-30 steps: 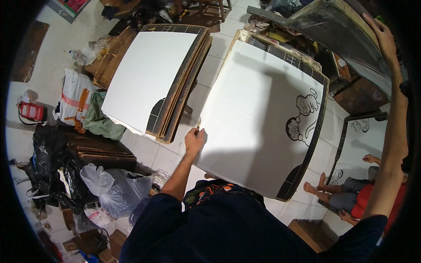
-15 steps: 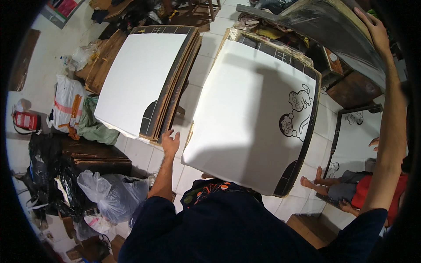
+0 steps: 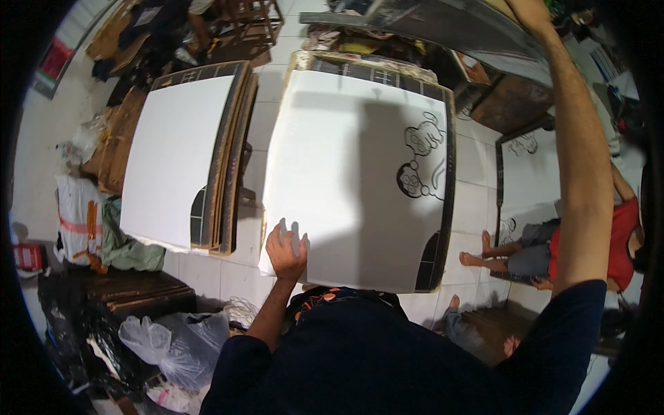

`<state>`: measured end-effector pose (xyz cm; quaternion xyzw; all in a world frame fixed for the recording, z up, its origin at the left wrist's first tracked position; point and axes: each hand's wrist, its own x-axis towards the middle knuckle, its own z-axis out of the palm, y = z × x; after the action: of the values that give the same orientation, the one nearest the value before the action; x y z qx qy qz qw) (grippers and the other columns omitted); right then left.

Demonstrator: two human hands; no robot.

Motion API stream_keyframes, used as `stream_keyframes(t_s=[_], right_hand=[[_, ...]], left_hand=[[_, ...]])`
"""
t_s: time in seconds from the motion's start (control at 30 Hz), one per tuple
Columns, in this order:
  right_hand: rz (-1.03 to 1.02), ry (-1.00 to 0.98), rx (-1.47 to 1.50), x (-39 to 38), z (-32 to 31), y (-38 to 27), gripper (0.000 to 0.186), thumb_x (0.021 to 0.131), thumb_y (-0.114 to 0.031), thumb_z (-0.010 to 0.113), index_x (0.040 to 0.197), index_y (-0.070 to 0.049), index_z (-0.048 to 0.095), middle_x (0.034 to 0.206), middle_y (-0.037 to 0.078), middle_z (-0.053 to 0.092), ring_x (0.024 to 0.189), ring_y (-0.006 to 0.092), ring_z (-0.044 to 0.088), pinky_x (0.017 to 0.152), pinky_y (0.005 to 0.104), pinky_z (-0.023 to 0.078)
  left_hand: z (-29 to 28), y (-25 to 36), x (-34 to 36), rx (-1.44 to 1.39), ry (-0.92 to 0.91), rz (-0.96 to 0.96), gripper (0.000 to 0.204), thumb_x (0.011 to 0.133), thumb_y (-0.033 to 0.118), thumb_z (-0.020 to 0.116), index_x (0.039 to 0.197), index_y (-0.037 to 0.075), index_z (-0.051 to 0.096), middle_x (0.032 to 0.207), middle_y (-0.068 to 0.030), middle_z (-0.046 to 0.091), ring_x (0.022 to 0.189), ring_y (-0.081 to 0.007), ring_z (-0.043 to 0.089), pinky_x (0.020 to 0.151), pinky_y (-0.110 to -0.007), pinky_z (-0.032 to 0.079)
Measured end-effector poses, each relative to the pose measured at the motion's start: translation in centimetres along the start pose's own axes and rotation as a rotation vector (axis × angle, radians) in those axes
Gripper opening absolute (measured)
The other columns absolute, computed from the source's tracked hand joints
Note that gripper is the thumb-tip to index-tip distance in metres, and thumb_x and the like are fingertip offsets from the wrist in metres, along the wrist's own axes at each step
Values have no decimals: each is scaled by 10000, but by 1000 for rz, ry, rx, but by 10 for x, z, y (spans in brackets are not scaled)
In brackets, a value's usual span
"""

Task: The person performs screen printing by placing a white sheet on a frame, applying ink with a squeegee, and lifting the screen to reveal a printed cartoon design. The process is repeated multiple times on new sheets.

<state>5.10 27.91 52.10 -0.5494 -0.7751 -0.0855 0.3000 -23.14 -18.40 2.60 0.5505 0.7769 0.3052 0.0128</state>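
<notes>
A white sheet (image 3: 315, 166) covers a dark-edged board in front of me, with black cartoon line drawings (image 3: 420, 155) along its right side. My left hand (image 3: 287, 254) is over the sheet's near left corner, fingers spread and pointing away from me. Whether it presses on the sheet is hard to tell. At the upper right, my right arm is stretched up and far. My right hand (image 3: 531, 15) is closed on the edge of a large dark framed panel (image 3: 443, 34), which is raised and tilted beyond the board. The picture's rim cuts off part of that hand.
Left of the board stands a stack of dark-edged boards topped with another white sheet (image 3: 176, 149). Plastic bags (image 3: 176, 346) lie at the lower left. On the right, a person in a red top (image 3: 622, 235) sits beside another printed white sheet (image 3: 529, 173).
My left hand has moved right, from beside the stacked boards to over the near left corner of the sheet. My right hand still holds the panel. The whole view has shifted.
</notes>
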Motion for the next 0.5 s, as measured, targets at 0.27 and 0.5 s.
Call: stream_keyframes(t_s=[0.27, 0.5], right_hand=[[-6, 14, 22, 5, 5, 15, 831, 769, -783, 726, 1106, -27, 798, 1021, 215, 778, 979, 334, 741, 906, 427, 544], [9, -62, 39, 4, -3, 7, 832, 760, -808, 708, 1108, -58, 805, 1035, 191, 780, 984, 332, 740, 894, 428, 547]], left_hand=[[19, -3, -16, 44, -85, 85, 346, 889, 225, 742, 1177, 52, 662, 1458, -237, 549, 1373, -428, 483, 1122, -582, 361], [21, -5, -18, 49, -78, 66, 342, 894, 237, 738, 1171, 55, 653, 1475, -228, 535, 1377, -431, 482, 1127, -586, 350]])
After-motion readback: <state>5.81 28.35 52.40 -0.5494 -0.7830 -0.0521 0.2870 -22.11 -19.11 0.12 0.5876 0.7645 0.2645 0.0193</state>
